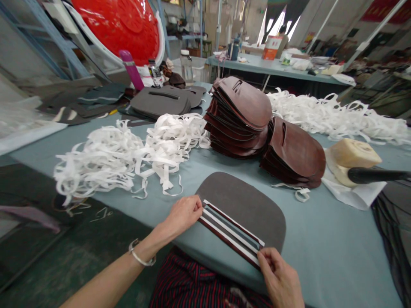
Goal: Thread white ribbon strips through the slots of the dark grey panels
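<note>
In front of me a dark grey rounded panel [244, 196] lies flat on the table, with a long slot near its front edge. One white strip [234, 222] runs along the slot's far side. A second white strip [224, 229] lies along the near side, beside a narrow brown border. My left hand [186, 211] pinches the left end of the near strip, at the slot's corner. At the other end, my right hand [278, 273] has thumb and fingers closed on the same strip. The fingertips partly hide both strip ends.
Loose white strips [102, 158] are heaped at the left, more [334, 113] at the back right. Stacked brown leather panels [247, 102] stand behind the work. At the right are a yellowish block [355, 153] and a black handle [379, 175]. Grey panels [160, 102] lie farther back.
</note>
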The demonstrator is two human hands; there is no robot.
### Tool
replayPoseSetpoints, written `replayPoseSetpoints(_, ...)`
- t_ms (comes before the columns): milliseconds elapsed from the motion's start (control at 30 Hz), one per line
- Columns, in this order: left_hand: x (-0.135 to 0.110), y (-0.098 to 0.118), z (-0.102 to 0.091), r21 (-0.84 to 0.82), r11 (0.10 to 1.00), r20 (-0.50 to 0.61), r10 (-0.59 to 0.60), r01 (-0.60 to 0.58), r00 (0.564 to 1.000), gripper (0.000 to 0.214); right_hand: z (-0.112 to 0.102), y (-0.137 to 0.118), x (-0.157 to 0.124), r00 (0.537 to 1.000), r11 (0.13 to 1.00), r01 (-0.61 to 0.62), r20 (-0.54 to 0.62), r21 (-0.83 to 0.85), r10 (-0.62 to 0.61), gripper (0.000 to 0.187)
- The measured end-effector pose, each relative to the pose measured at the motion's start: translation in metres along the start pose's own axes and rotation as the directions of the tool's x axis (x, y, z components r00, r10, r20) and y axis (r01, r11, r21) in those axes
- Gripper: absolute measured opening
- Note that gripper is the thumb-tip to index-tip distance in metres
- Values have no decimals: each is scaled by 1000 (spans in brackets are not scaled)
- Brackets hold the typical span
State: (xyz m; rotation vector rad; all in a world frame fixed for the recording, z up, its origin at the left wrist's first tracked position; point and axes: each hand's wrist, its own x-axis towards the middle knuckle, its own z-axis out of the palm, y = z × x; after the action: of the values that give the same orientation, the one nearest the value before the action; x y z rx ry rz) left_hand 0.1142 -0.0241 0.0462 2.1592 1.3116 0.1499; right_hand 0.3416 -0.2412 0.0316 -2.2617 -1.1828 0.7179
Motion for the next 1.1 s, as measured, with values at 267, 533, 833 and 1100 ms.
replayPoseSetpoints(267,-25,12,16,347,902,-186,333,-255,924,21,-15,-15,-2,999,996,-44,34,74,41,29)
replayPoseSetpoints(533,-51,-3,23,521,755,-58,498,-399,865,40,-16,-19,-1,991,987,-134,-16,88,135,22)
replayPoseSetpoints(833,-58,6,30,590,734,-33,438,-336,898,49,-13,-22,0,985,989,-150,-84,-7,149,16)
replayPoseSetpoints(1100,-61,14,47,567,747,-69,463,-347,884,47,-10,-26,3,981,980,-175,-105,-91,165,14)
